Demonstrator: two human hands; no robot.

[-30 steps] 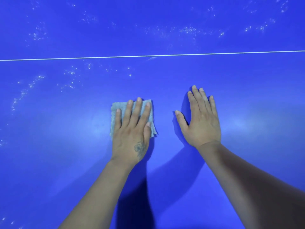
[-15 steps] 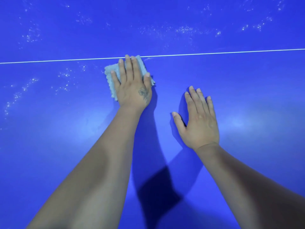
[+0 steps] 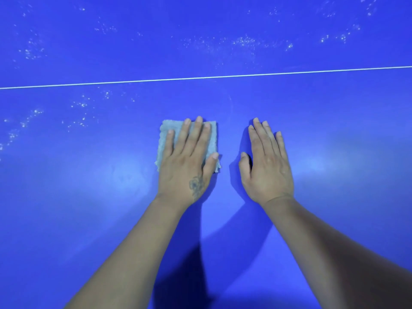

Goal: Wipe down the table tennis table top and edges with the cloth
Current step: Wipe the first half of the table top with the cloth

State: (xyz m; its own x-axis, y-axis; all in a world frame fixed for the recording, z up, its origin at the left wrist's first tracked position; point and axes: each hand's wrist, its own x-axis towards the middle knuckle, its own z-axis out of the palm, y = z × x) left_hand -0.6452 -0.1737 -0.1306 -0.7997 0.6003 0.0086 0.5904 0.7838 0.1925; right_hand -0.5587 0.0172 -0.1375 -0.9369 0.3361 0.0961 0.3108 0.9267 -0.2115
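Left fingers (image 3: 196,134) straight and spread, pressing the cloth (image 3: 166,141) flat so the whole folded pad bears on the table top (image 3: 334,197); nothing is gripped, only pinned under my left hand (image 3: 186,161). Right hand (image 3: 266,166) just beside it, fingers flat and relaxed on bare blue, holding nothing: a brace for my lean, I judge. Cloth lies on the near side of the white line (image 3: 289,73). White specks (image 3: 245,41) beyond the line and at far left remain unwiped.
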